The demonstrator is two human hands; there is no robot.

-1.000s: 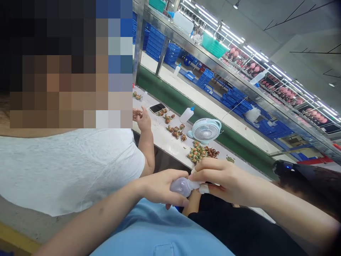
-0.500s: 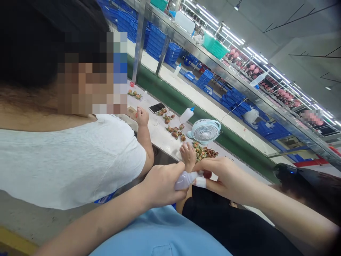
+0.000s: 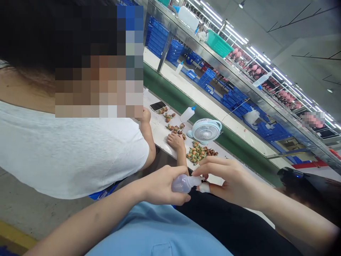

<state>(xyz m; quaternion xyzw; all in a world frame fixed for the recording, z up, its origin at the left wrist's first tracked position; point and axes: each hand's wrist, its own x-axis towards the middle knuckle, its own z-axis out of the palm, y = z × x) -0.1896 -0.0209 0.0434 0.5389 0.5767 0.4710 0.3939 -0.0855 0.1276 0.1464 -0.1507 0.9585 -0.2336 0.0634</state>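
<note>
In my left hand (image 3: 162,185) is a small translucent dropper bottle (image 3: 181,184), lying sideways with its white nozzle pointing right. Fingers and thumb wrap round its body. My right hand (image 3: 226,177), with a white bandage (image 3: 204,187) on one digit, curls at the nozzle tip. A small dark reddish piece shows between its fingers, mostly hidden, so its kind cannot be made out. Beyond my hands, a pile of small green and brown figures (image 3: 196,153) lies on the worktable (image 3: 170,147).
A co-worker in a white shirt (image 3: 74,149) sits at left; another person's hand (image 3: 176,140) rests on the table. Near it stand a light blue fan (image 3: 206,130), a white squeeze bottle (image 3: 187,113) and a phone (image 3: 158,106). A metal shelf frame (image 3: 226,69) runs behind.
The bottle in my left hand is more exposed, and the red piece by my right fingers shows less. The other person's hand has moved left from the pile, towards a row of figures.
</note>
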